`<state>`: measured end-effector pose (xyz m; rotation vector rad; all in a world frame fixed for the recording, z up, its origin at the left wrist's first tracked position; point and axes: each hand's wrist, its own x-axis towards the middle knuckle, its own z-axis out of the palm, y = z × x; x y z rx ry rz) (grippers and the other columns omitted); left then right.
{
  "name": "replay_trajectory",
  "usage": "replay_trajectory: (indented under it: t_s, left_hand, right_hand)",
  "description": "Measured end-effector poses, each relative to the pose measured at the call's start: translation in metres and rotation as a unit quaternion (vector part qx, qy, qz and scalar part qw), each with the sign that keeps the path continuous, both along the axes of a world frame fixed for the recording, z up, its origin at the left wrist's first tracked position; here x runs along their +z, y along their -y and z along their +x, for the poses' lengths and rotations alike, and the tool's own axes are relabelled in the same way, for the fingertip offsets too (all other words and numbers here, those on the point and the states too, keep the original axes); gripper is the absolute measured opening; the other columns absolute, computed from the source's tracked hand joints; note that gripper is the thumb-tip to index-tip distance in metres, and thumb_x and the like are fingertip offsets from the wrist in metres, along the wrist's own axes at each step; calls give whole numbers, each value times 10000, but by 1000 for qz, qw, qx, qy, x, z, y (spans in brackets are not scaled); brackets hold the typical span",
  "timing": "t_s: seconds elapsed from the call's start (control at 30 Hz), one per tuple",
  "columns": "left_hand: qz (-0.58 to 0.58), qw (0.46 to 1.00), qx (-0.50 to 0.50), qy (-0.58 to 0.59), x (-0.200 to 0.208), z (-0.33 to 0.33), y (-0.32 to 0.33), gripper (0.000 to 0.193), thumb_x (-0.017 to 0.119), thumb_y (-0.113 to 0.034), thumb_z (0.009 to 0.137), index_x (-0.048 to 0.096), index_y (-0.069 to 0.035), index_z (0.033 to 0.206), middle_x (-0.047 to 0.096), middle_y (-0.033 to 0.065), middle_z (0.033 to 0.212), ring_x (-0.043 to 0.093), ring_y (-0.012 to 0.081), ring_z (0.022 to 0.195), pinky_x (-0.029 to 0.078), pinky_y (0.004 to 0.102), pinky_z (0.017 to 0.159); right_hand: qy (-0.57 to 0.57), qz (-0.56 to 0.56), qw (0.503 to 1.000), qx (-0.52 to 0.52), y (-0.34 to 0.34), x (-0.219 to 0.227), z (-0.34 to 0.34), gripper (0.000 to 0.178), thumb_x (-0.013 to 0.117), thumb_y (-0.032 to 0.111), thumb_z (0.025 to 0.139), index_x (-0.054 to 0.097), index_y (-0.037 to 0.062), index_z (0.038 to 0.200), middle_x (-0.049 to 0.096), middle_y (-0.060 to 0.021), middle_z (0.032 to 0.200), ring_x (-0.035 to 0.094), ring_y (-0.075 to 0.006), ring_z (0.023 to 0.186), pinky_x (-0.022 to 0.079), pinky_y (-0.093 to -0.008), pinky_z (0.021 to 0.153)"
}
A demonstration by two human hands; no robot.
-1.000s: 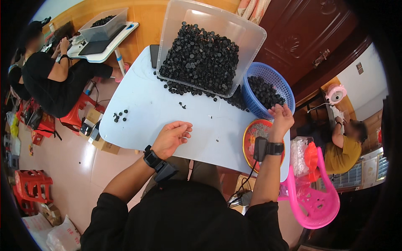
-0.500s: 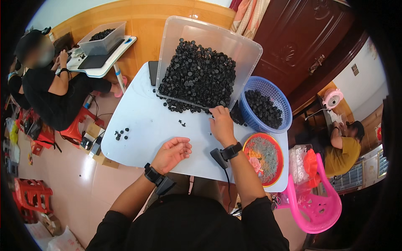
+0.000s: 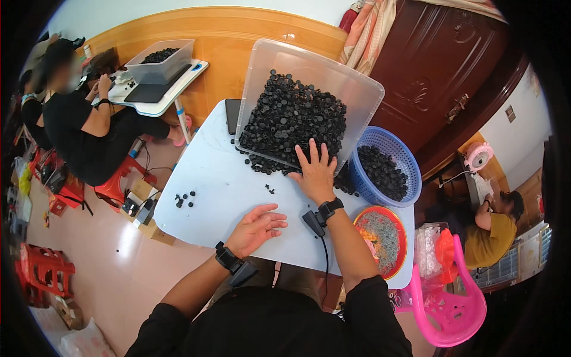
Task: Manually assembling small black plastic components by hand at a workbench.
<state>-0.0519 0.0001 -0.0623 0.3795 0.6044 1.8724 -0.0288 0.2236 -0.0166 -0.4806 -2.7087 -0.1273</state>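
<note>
At the near rim of the clear bin (image 3: 357, 98), the right hand (image 3: 317, 171), spread wide, nothing visibly gripped, is nearer the black caps (image 3: 294, 113) heaped inside, just ahead, than the half-open, empty-looking left hand (image 3: 254, 231).

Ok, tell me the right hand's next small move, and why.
Probably curl the right hand around a few black parts: its fingers are spread at the near edge of the clear bin, with those parts heaped just beyond them.
</note>
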Motion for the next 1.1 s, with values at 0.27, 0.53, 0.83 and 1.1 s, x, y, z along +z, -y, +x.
replay_trajectory:
  t_s: [0.27, 0.53, 0.83, 1.1]
  left_hand:
    - [-4, 1000, -7, -1, -3, 0, 1, 391, 462, -120, 922, 360, -26, 1288, 510, 186, 1176, 507, 261, 1086, 432, 357, 872]
    - [-16, 1000, 14, 3, -2, 4, -3, 437, 478, -135, 920, 277, -33, 1294, 444, 226, 1230, 475, 322, 1131, 419, 402, 914]
    - [-24, 999, 32, 33, -1, 4, -7, 400, 474, -112, 915, 305, -34, 1269, 375, 260, 1307, 410, 375, 1207, 388, 462, 976]
    - [-35, 998, 40, 22, 1, 7, -8, 407, 475, -112, 914, 297, -16, 1267, 376, 263, 1308, 409, 371, 1210, 391, 459, 972]
  right_hand:
    - [-47, 31, 998, 37, -8, -10, -3, 530, 679, 317, 731, 504, 187, 1214, 386, -124, 1317, 359, -338, 1168, 328, -474, 868]
    - [-69, 23, 996, 43, -6, -19, 7, 490, 682, 254, 720, 528, 155, 1174, 415, -120, 1274, 400, -321, 1104, 361, -417, 838]
    - [-87, -43, 989, 114, 10, -20, 41, 463, 662, 144, 724, 534, 133, 1169, 460, -88, 1230, 432, -284, 1073, 376, -393, 843]
    - [-250, -235, 937, 65, 3, -31, 81, 213, 574, 5, 771, 571, -1, 983, 565, -142, 898, 507, -310, 865, 424, -358, 757]
